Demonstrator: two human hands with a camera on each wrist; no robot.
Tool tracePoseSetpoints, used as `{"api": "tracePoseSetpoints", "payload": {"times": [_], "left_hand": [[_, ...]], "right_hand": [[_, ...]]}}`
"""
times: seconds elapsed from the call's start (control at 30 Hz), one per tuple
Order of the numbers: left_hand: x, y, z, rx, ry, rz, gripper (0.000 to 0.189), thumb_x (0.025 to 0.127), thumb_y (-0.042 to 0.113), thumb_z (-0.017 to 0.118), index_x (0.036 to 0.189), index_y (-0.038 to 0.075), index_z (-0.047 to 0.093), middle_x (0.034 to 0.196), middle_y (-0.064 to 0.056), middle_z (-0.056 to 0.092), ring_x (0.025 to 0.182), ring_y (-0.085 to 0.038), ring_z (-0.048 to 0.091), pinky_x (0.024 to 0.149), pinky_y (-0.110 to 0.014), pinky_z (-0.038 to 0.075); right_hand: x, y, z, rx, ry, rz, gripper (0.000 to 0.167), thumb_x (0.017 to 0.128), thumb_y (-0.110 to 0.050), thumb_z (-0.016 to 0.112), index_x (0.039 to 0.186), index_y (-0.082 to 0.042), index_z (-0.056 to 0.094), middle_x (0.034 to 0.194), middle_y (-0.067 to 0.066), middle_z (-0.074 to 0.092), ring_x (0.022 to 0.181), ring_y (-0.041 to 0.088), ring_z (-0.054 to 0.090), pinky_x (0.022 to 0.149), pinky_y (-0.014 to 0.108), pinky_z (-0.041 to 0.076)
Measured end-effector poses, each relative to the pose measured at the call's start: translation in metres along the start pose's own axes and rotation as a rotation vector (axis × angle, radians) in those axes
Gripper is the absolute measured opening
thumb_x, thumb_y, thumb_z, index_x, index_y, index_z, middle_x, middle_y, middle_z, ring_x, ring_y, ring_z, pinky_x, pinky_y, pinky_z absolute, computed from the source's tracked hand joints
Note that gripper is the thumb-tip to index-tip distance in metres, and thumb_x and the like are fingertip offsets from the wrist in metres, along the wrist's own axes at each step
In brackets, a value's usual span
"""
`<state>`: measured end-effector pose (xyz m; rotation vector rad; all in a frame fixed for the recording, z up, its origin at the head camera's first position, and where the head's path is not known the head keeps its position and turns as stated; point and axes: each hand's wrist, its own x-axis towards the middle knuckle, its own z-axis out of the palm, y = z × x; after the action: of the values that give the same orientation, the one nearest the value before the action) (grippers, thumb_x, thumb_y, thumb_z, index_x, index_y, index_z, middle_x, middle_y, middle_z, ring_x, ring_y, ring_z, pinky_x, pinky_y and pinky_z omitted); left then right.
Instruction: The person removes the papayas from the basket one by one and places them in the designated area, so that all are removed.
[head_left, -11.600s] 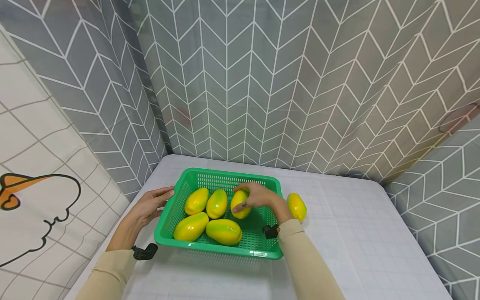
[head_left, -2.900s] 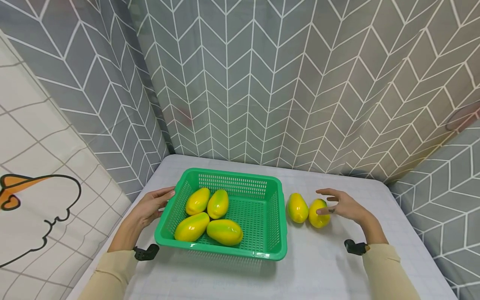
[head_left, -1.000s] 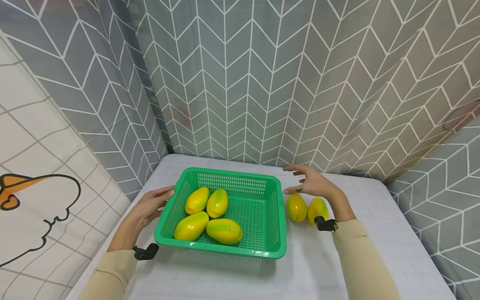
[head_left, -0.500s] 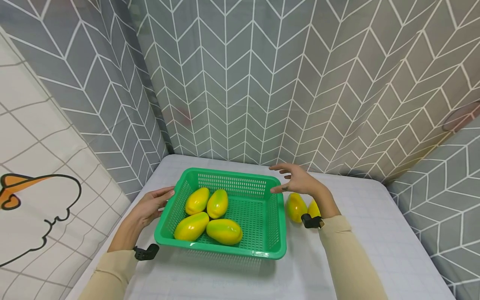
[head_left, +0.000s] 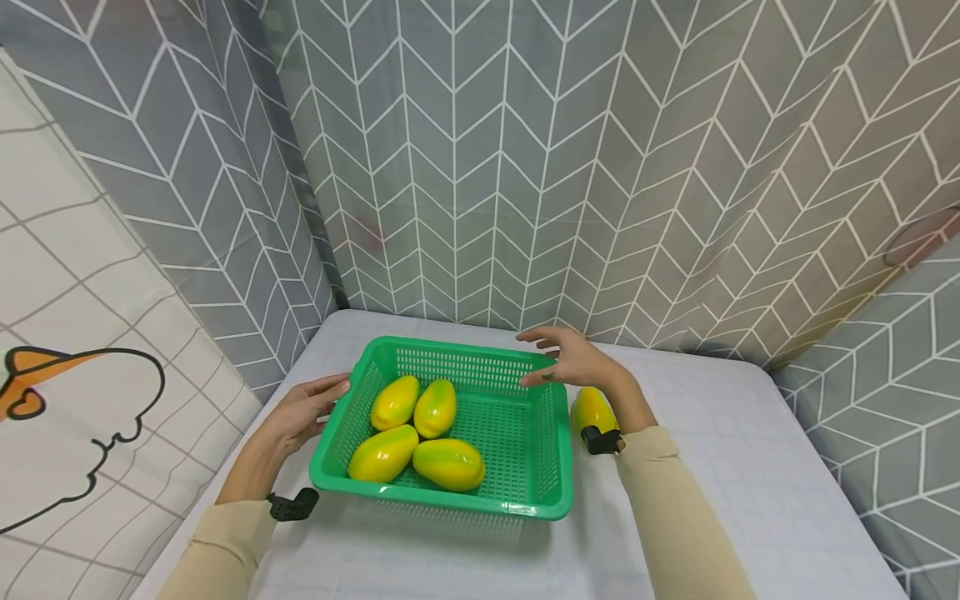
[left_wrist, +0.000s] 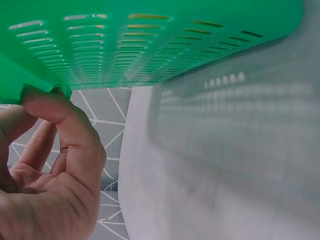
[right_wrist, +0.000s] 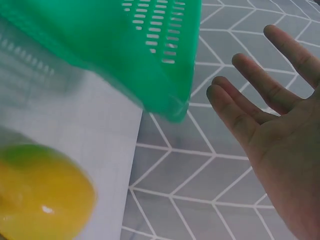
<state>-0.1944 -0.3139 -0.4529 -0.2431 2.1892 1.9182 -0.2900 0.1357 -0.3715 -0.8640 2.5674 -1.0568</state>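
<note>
My left hand (head_left: 300, 414) pinches the left rim of a green plastic basket (head_left: 450, 498). In the left wrist view its fingertips bend against the basket's edge. Inside the basket, toward the left and front, lie several yellow-green mangoes (head_left: 448, 464). Spread and holding nothing, my right hand (head_left: 576, 360) hovers over the basket's back right corner; the right wrist view shows its fingers apart from the basket wall. A mango (head_left: 594, 407) lies on the table just right of the basket, partly behind my right wrist. The other mango outside is hidden by my arm.
The basket stands on a white-covered table (head_left: 750, 483). Grey curtains (head_left: 480, 167) with white zigzag lines hang behind and to the right. A white cloth (head_left: 90, 333) with a cartoon drawing hangs at the left. A black band with a small device sits on each wrist.
Since the earliest frame, a mango has gone from the basket to the table at right, where my hand released it. Lately the right hand has moved left, above the basket. The left hand stays put.
</note>
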Motion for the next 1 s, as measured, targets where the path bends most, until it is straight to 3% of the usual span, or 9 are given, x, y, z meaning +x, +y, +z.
{"api": "tracePoseSetpoints", "payload": {"times": [1.0], "left_hand": [[0.001,-0.002,-0.001,-0.004,-0.014,0.011,0.066,0.109,0.037,0.059,0.161,0.000,0.041,0.100,0.018,0.072,0.087,-0.004,0.071,0.078,-0.024,0.065]], "right_hand": [[0.030,-0.021,0.029,0.016,-0.064,-0.017,0.076,0.087,-0.036,0.087,0.153,-0.015,0.056,0.160,0.010,0.053,0.147,0.044,0.049,0.115,0.062,0.050]]}}
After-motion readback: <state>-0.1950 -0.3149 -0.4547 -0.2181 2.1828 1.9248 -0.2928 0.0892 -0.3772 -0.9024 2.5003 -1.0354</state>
